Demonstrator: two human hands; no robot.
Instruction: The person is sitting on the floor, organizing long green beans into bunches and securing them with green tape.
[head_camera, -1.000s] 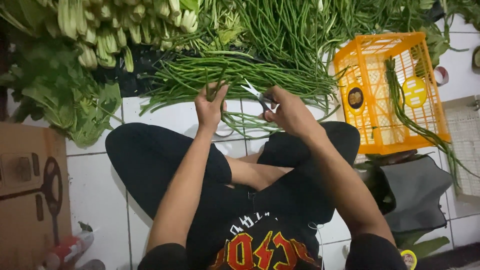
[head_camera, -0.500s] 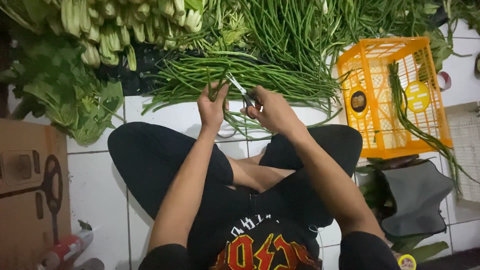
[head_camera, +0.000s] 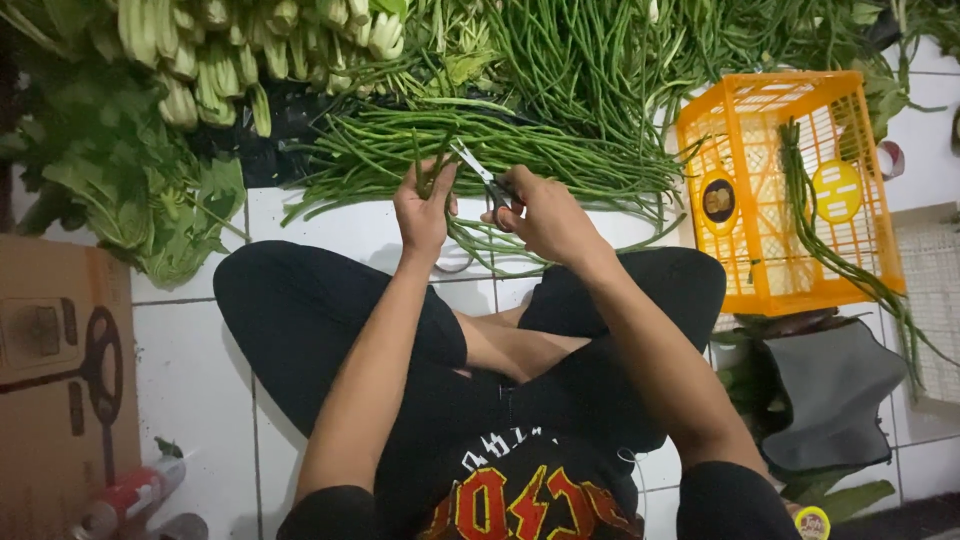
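In progress: our left hand (head_camera: 424, 212) clamps a few long beans (head_camera: 432, 165), our right hand (head_camera: 545, 215) grips scissors (head_camera: 478, 170) at twelve o'clock; large bean pile (head_camera: 560, 110) untrimmed.

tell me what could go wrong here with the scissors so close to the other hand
1. The scissors in the right hand point toward the left hand, which pinches a few long beans; a slip could nick a finger.
2. Loose beans lie on the tiled floor by the knees and could get crushed.
3. Beans draped over the orange crate could slide off.
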